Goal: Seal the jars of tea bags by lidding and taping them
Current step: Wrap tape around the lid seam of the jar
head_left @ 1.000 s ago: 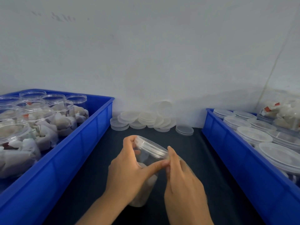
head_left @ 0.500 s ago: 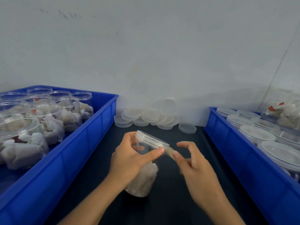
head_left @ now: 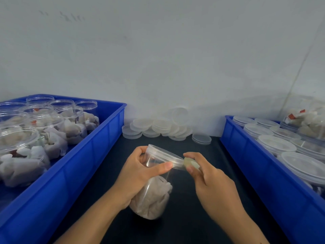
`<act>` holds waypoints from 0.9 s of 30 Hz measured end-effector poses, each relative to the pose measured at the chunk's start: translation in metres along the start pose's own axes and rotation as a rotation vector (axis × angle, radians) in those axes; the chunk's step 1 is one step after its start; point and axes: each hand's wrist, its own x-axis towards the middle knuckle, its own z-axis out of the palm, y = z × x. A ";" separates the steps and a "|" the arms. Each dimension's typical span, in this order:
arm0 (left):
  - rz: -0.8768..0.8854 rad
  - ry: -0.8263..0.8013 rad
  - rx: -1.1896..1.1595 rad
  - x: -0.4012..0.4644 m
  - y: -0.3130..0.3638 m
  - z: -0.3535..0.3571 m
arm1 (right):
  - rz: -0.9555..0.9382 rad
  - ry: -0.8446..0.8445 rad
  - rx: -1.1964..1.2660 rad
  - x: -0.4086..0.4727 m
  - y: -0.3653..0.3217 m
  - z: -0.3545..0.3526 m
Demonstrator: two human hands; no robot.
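Left hand (head_left: 139,173) grips jar (head_left: 154,187), thumb at lid (head_left: 165,155). Right hand (head_left: 209,180) pinches tape (head_left: 191,162) beside lid — keep it taut, press along seam.

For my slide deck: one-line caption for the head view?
Left hand grips lidded tea-bag jar while right hand pinches tape at its lid.

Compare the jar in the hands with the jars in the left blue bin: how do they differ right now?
The held jar is lidded, tilted and gripped by the left hand while the right hand pinches tape at its lid. The jars in the left bin stand upright, open-topped and untouched. Both are clear and hold tea bags.
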 end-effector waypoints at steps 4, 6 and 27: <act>0.015 -0.060 -0.040 0.000 -0.002 -0.002 | -0.018 0.010 0.003 0.000 -0.002 0.003; 0.029 -0.074 -0.071 0.000 -0.004 -0.003 | -0.009 -0.011 0.016 0.000 -0.003 0.005; 0.371 0.238 0.692 -0.019 -0.004 0.022 | 0.085 -0.007 0.132 -0.018 -0.019 0.027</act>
